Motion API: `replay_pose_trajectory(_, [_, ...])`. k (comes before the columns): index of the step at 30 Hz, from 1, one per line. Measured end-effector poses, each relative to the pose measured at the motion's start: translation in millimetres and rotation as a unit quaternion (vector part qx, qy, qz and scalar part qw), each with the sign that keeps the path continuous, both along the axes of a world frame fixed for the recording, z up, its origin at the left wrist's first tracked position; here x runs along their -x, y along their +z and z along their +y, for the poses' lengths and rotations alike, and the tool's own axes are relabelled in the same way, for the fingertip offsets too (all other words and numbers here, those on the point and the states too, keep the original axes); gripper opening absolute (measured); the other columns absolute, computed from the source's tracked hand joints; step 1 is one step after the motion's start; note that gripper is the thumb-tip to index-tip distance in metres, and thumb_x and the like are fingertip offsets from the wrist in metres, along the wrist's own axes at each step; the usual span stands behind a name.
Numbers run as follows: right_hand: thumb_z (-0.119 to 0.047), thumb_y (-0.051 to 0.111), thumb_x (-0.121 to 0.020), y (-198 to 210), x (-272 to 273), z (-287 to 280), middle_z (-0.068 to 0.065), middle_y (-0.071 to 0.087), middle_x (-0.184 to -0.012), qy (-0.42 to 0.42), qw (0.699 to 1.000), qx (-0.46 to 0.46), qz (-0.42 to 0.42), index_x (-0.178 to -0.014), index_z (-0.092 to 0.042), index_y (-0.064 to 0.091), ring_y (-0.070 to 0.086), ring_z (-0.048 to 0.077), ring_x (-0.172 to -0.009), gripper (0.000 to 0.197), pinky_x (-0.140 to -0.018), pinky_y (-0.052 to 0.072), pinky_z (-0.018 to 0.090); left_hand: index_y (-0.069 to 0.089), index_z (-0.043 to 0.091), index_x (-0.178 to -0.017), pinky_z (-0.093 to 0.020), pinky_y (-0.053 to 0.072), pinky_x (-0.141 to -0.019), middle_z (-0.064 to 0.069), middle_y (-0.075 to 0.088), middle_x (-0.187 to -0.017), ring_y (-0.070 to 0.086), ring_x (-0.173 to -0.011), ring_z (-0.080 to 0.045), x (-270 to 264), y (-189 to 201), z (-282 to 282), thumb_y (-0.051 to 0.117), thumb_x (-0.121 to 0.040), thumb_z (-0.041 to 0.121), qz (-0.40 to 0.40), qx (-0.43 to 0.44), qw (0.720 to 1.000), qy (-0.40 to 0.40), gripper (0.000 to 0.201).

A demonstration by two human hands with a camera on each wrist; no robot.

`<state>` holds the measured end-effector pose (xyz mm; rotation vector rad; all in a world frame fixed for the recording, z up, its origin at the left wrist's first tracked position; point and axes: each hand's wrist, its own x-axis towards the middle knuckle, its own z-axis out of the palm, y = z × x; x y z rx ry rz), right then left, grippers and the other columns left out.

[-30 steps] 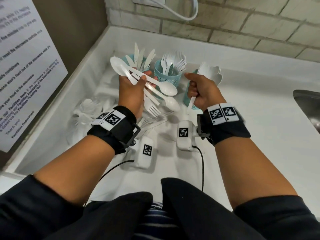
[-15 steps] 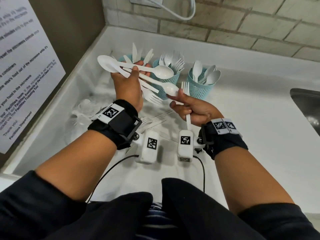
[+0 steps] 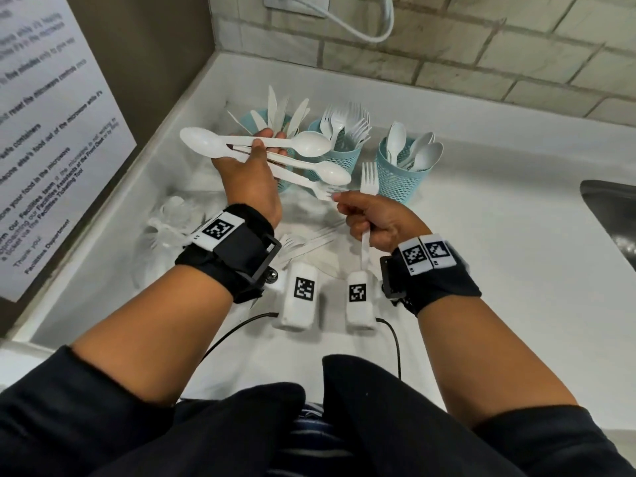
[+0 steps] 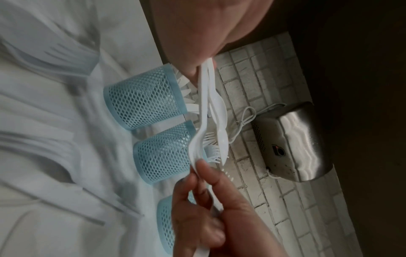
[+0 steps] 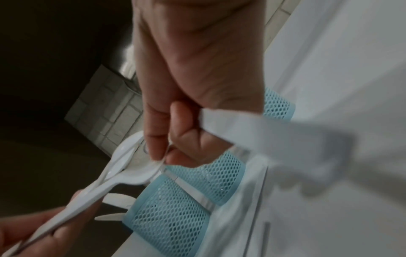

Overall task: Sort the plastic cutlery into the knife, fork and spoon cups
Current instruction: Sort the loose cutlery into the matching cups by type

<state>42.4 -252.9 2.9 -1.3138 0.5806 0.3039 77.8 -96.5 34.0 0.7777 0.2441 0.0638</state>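
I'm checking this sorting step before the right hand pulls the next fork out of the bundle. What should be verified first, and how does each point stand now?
1. Left hand holds the mixed bundle firmly: ok.
2. Right hand already carries a fork: ok.
3. Right fingertips pinch the bundle's fork tines: ok.
4. Fork cup has room: cannot tell, it looks crowded.
5. Cups upright, knife cup, spoon cup: ok.
6. Only one fork pinched: cannot tell.

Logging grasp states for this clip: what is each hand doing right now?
Left hand: holding a mixed bundle of spoons and forks.
Right hand: holding a fork, fingers pinching another fork's tines in the bundle.
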Motion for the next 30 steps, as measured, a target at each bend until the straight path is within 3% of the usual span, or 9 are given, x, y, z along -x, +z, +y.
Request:
replay_pose_trajectory(3, [-0.009,0.055,-0.089,6.0,-0.4,-3.8,0.003,0.060,-0.065,-0.121,0.988,-0.078,-0.056,-0.078,-0.012,0.053,0.025,0.002,-0.030,0.012,-0.032,0.017,0.010,0.038,0.000,-0.129,-0.028,0.058,-0.066,-0.010,0.066,-0.099,0.066,-0.073,-0.017,2.0,-1.1,1.1,0.043,-0.096,-0.002,0.012,0.004,1.000,-0.004,0.034])
replay_pose_trajectory(6, [-0.003,0.046,-0.091,11.2,-0.2,-7.4,0.002,0.054,-0.054,-0.204,0.965,-0.116,-0.116,-0.079,-0.008,0.050,0.026,0.003,-0.029,0.014,-0.030,0.022,0.013,0.034,-0.002,-0.133,-0.025,0.056,-0.060,-0.009,0.065,-0.099,0.068,-0.070,-0.013,4.2,-2.5,2.0,0.043,-0.096,-0.002,0.007,0.013,1.000,-0.009,0.039])
replay_pose_trajectory(11, [0.000,0.037,-0.092,22.0,-3.2,-15.4,0.013,0.058,-0.083,-0.257,0.942,-0.006,-0.215,-0.091,-0.014,0.051,0.031,0.002,-0.035,0.020,-0.034,0.027,0.015,0.038,-0.006,-0.124,-0.028,0.057,-0.063,-0.015,0.065,-0.102,0.069,-0.072,-0.016,2.0,1.8,10.6,0.042,-0.095,-0.004,-0.013,-0.001,1.000,-0.003,0.029])
replay_pose_trajectory(17, [-0.007,0.046,-0.094,45.9,-9.6,-21.1,-0.003,0.057,-0.053,-0.267,0.929,0.027,-0.257,-0.086,-0.005,0.054,0.042,0.004,-0.038,0.011,-0.041,0.032,0.017,0.043,0.004,-0.114,-0.033,0.058,-0.069,-0.004,0.065,-0.086,0.068,-0.071,-0.018,7.4,6.7,9.7,0.039,-0.094,-0.006,-0.038,-0.196,0.974,-0.106,0.023])
replay_pose_trajectory(20, [-0.010,0.045,-0.097,50.6,-16.9,-13.2,0.001,0.058,-0.062,-0.259,0.926,-0.004,-0.275,-0.081,-0.009,0.054,0.053,0.008,-0.048,0.018,-0.050,0.042,0.021,0.045,0.010,-0.109,-0.035,0.056,-0.071,-0.005,0.066,-0.086,0.066,-0.072,-0.022,14.8,4.2,2.1,0.041,-0.093,-0.007,-0.033,-0.273,0.939,-0.207,0.023])
replay_pose_trajectory(22, [-0.016,0.039,-0.100,50.8,-21.7,-6.7,0.004,0.062,-0.072,-0.250,0.927,-0.034,-0.278,-0.096,-0.007,0.052,0.059,0.009,-0.051,0.016,-0.053,0.048,0.023,0.044,0.008,-0.111,-0.035,0.056,-0.070,-0.009,0.066,-0.094,0.065,-0.073,-0.024,17.6,0.6,-2.9,0.041,-0.093,-0.008,-0.013,-0.300,0.919,-0.257,0.025])
replay_pose_trajectory(25, [-0.023,0.032,-0.102,50.5,-26.1,1.2,0.004,0.065,-0.067,-0.247,0.923,-0.075,-0.285,-0.126,0.001,0.040,0.065,0.012,-0.053,0.035,-0.051,0.051,0.022,0.041,0.006,-0.112,-0.029,0.057,-0.060,-0.013,0.064,-0.097,0.064,-0.072,-0.025,22.2,-4.8,-7.5,0.039,-0.093,-0.010,0.018,-0.298,0.903,-0.309,0.024])
replay_pose_trajectory(28, [-0.016,0.036,-0.101,54.2,-25.7,10.1,0.004,0.053,-0.063,-0.251,0.909,-0.066,-0.327,-0.101,-0.012,0.040,0.052,0.011,-0.046,0.005,-0.049,0.045,0.022,0.040,0.006,-0.113,-0.028,0.057,-0.061,-0.011,0.063,-0.090,0.064,-0.073,-0.025,27.2,-5.7,-10.2,0.038,-0.094,-0.009,0.018,-0.287,0.896,-0.338,0.024])
replay_pose_trajectory(30, [-0.009,0.040,-0.099,52.8,-25.3,15.8,0.003,0.047,-0.062,-0.245,0.907,-0.056,-0.337,-0.092,-0.015,0.040,0.045,0.008,-0.046,0.009,-0.049,0.042,0.022,0.040,0.007,-0.114,-0.033,0.057,-0.068,-0.012,0.064,-0.090,0.065,-0.075,-0.025,28.0,-5.4,-12.0,0.039,-0.094,-0.008,0.013,-0.281,0.896,-0.344,0.025])
